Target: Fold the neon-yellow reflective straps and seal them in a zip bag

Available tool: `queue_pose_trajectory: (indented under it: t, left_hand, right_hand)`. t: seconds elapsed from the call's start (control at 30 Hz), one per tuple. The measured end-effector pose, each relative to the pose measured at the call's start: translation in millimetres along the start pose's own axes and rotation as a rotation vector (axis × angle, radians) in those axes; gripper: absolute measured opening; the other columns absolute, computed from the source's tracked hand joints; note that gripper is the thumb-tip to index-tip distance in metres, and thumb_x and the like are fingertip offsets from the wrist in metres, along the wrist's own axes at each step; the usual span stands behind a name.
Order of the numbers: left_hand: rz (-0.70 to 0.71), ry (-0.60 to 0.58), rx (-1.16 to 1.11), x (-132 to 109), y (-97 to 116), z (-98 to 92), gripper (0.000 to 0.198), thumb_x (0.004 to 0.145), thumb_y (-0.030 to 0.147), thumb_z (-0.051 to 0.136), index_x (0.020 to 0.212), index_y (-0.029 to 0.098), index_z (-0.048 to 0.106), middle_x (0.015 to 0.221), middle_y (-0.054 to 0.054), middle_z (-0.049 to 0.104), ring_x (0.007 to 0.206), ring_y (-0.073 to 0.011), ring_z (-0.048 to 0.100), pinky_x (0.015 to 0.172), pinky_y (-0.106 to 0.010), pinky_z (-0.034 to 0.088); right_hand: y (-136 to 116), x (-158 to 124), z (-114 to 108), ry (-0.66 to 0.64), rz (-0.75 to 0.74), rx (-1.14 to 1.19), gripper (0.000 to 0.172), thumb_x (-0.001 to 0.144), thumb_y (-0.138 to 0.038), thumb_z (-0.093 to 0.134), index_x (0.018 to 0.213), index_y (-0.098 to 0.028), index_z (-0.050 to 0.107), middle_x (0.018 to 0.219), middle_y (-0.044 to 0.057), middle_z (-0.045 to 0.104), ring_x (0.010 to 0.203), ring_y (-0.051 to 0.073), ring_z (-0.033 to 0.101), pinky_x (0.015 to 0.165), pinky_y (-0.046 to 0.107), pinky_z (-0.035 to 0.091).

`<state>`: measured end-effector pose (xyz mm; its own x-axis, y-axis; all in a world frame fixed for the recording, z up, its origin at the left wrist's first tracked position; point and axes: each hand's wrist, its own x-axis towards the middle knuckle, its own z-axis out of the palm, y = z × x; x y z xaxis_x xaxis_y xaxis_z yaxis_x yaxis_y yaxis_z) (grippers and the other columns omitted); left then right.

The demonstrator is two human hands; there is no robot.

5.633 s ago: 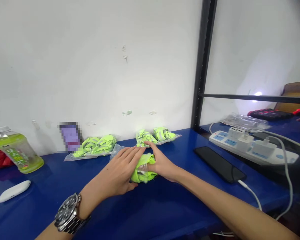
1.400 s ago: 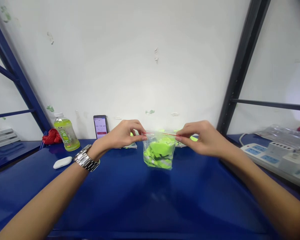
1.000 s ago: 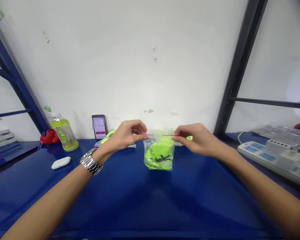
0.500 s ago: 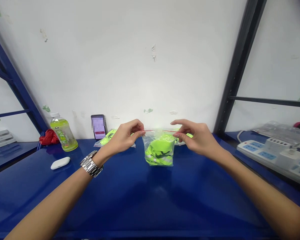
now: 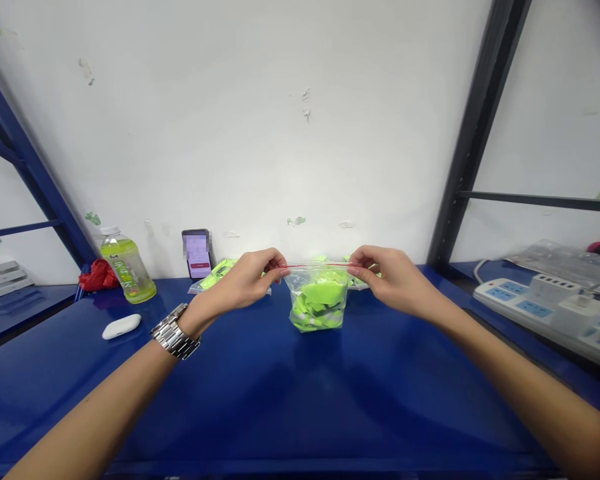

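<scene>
Grip check: my left hand (image 5: 245, 273) and right hand (image 5: 395, 280) are both closed on the top corners of a clear zip bag (image 5: 319, 300), each pinching one end of its mouth between thumb and fingers. Compared with the moment before, the right hand has changed most. Its fingers were lifted and spread over the corner, and now they are back down on the plastic. The red-lined closure (image 5: 317, 265) runs taut and nearly level between my hands.

The bag hangs upright at the centre of the blue steel shelf (image 5: 280, 407), directly in front of me. I cannot tell whether its bottom touches the shelf. Inside is bunched lime reflective fabric (image 5: 319, 298), filling the lower part.

Just behind it lie other bagged lime items (image 5: 215, 275). Farther left stand a green-tea bottle (image 5: 127, 275), a phone (image 5: 197, 253) propped on its end against the wall with its screen pixelated, and a red cloth (image 5: 99, 277). A white oval case (image 5: 121, 326) lies on the shelf near my left wrist, which wears a steel wristwatch (image 5: 175, 332). To the right, a power strip (image 5: 540, 310) sits on a lower blue shelf.
</scene>
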<state>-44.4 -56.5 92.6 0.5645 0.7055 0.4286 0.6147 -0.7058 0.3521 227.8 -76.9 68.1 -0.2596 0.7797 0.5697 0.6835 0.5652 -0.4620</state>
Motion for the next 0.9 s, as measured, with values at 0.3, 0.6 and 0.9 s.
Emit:
queue_pose_trajectory:
  t: [0.3,0.6,0.9]
  left_hand:
    - [0.138,0.047,0.224,0,-3,1.8,0.016,0.093,0.031,0.043,0.086,0.018,0.048,0.075,-0.002,0.057,0.064,-0.0144,0.05,0.059,-0.027,0.037]
    - [0.1,-0.014,0.043,-4,7,-0.9,0.019,0.094,0.034,0.043,0.101,0.019,0.051,0.086,-0.003,0.062,0.076,-0.0154,0.057,0.066,-0.028,0.043]
    - [0.228,0.03,0.241,-2,10,2.3,0.017,0.095,0.028,0.044,0.087,0.016,0.051,0.078,-0.003,0.058,0.067,-0.0133,0.051,0.062,-0.026,0.038]
  right_hand:
    - [-6,-2,2,0.046,-0.057,-0.031,0.011,0.082,-0.025,0.055,0.074,-0.019,0.058,0.067,0.002,0.062,0.06,0.016,0.054,0.057,0.028,0.041]
    - [-5,-4,2,0.056,-0.061,-0.01,0.013,0.084,-0.026,0.054,0.074,-0.019,0.058,0.066,0.001,0.061,0.06,0.015,0.052,0.058,0.028,0.04]
    - [-8,-6,1,0.006,-0.133,0.007,0.008,0.085,-0.021,0.053,0.079,-0.019,0.058,0.069,0.001,0.06,0.062,0.015,0.052,0.058,0.028,0.039]
